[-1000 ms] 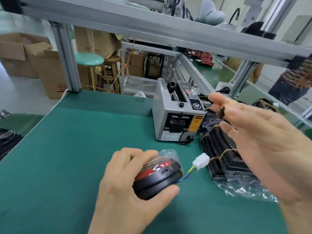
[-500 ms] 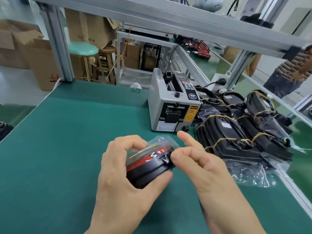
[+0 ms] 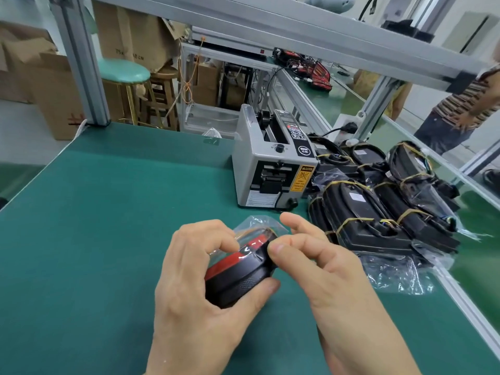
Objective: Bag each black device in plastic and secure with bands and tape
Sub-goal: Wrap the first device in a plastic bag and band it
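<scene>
A round black device [image 3: 238, 280] with a red face sits in a clear plastic bag [image 3: 257, 224] just above the green table. My left hand [image 3: 194, 288] grips it, thumb under its edge and fingers over the top. My right hand [image 3: 319, 269] meets the device's right end, fingertips pinching at the bag's edge there. The device's wire and white plug are hidden behind my right hand. To the right lies a pile of bagged black devices [image 3: 378, 212] bound with yellow rubber bands.
A grey tape dispenser [image 3: 270, 169] stands behind my hands on the green mat [image 3: 108, 212]. An aluminium frame post [image 3: 81, 63] rises at the back left. Cardboard boxes and a green stool [image 3: 123, 70] stand beyond the table. A person [image 3: 465, 104] stands at the far right.
My right hand came down from the upper right to the device's right end and now pinches there. The white plug and wires went out of sight. The left hand kept its grip.
</scene>
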